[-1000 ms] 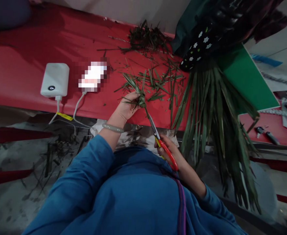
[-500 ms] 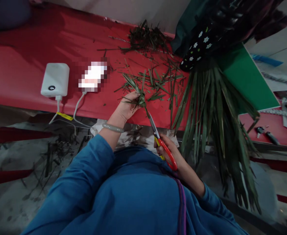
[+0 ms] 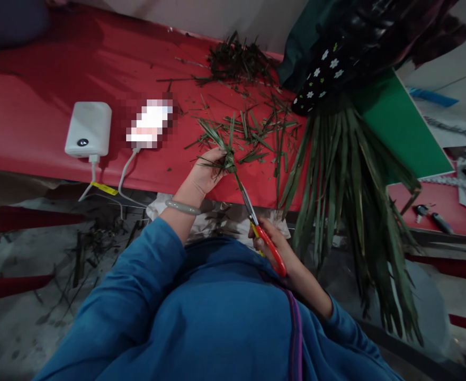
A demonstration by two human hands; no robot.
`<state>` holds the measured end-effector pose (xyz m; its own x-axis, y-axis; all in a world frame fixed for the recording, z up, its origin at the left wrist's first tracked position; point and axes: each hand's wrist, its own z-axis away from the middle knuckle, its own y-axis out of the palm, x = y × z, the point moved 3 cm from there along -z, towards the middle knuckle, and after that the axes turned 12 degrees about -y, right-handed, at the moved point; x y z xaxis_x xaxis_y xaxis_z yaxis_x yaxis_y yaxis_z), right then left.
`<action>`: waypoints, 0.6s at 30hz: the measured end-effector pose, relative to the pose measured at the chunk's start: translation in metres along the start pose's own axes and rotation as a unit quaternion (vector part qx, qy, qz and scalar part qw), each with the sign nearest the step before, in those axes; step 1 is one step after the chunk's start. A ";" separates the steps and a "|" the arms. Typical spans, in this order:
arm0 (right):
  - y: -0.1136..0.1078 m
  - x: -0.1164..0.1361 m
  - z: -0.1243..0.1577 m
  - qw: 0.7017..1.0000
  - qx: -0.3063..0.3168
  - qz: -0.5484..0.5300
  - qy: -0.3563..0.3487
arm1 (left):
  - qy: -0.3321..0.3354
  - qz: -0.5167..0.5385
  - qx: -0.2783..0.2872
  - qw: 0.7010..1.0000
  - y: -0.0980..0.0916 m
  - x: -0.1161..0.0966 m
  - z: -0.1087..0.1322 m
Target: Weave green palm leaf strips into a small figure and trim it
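Near the front edge of the red table (image 3: 145, 177), my left hand (image 3: 208, 172) is closed on a woven green leaf piece (image 3: 230, 160) with loose strips sticking out of it. My right hand (image 3: 270, 241) grips a pair of scissors (image 3: 271, 251) with red and yellow handles, held low in front of my body. The blades point up toward the woven piece, and their tips are at a strip hanging from its lower side. Whether the blades are fully closed on that strip is too small to tell.
Cut leaf strips (image 3: 252, 129) and a darker pile of scraps (image 3: 241, 58) lie behind my hands. Long green leaves (image 3: 336, 174) hang over the edge at the right, beside a green board (image 3: 403, 132). A white power bank (image 3: 89, 127) and a blurred phone (image 3: 150, 124) with cables lie left.
The scissor handles have drawn slightly closer together in my right hand. My left hand keeps its hold on the woven leaf piece, almost unmoved.
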<state>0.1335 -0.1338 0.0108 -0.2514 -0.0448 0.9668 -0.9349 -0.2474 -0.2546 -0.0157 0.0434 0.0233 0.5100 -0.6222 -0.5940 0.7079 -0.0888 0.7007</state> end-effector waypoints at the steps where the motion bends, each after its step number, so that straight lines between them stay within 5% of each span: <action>1: 0.000 -0.001 0.000 1.000 -0.002 -0.007 0.005 | -0.001 -0.001 -0.001 1.000 0.000 0.000 0.000; 18: 0.002 -0.002 -0.001 1.000 -0.003 -0.021 0.016 | 0.002 -0.009 0.003 1.000 -0.001 0.000 -0.001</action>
<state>0.1323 -0.1335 0.0085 -0.2188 -0.0036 0.9758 -0.9466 -0.2417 -0.2132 -0.0157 0.0439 0.0222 0.4989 -0.6169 -0.6087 0.7143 -0.1052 0.6919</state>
